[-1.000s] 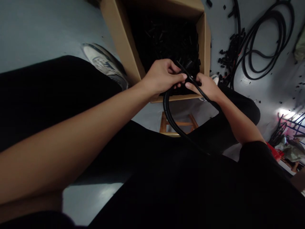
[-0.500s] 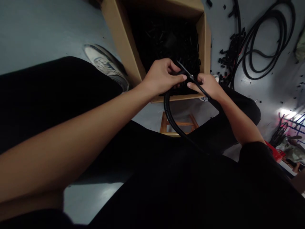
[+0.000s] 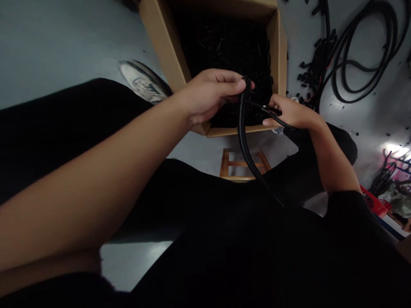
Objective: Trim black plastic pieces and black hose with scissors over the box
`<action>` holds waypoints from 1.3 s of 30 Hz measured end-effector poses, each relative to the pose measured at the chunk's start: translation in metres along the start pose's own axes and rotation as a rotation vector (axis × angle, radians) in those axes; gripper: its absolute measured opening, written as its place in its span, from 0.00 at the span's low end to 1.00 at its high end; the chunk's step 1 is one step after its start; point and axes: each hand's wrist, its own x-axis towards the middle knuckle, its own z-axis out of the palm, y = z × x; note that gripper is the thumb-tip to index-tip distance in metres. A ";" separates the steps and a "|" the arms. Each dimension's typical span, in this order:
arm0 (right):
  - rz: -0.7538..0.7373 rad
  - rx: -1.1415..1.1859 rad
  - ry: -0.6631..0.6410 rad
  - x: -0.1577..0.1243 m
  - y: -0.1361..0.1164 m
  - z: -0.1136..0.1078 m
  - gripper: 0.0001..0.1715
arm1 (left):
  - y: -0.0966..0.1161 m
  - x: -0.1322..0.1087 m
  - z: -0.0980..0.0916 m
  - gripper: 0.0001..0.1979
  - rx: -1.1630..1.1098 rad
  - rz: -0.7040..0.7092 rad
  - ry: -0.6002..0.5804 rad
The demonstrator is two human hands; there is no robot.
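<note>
Your left hand [image 3: 215, 92] pinches ribbed hose [image 3: 242, 124] near its tip; right hand [image 3: 290, 112] curled round scissors [image 3: 264, 107]; seemingly a cutting step, calling for blades set squarely

Pieces [image 3: 221, 45] in box [image 3: 163, 38], hose [image 3: 241, 122] before stool [image 3: 225, 161], coil [image 3: 383, 64] right

Ribbed black plastic gives the tube [image 3: 242, 122] a faint sheen, while a spot of metal glints on the dark scissors [image 3: 264, 108]. Beyond, the box [image 3: 168, 47] is matt brown cardboard; nearer, the stool [image 3: 224, 164] is wood, above a smooth grey floor [image 3: 64, 51].
</note>
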 end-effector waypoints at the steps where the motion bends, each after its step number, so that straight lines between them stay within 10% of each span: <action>1: -0.019 0.015 -0.018 0.000 0.000 0.000 0.33 | 0.000 -0.001 0.001 0.03 0.005 0.003 -0.028; 16: -0.118 0.211 -0.383 -0.033 -0.028 -0.037 0.39 | -0.006 -0.018 -0.011 0.20 0.027 0.134 -0.183; 24: -0.094 0.412 -0.025 -0.029 -0.022 -0.022 0.21 | -0.013 -0.018 0.003 0.30 -0.076 -0.016 0.000; 39: -0.039 0.339 0.296 -0.030 -0.046 -0.013 0.28 | 0.006 0.000 0.006 0.19 -0.023 0.048 0.067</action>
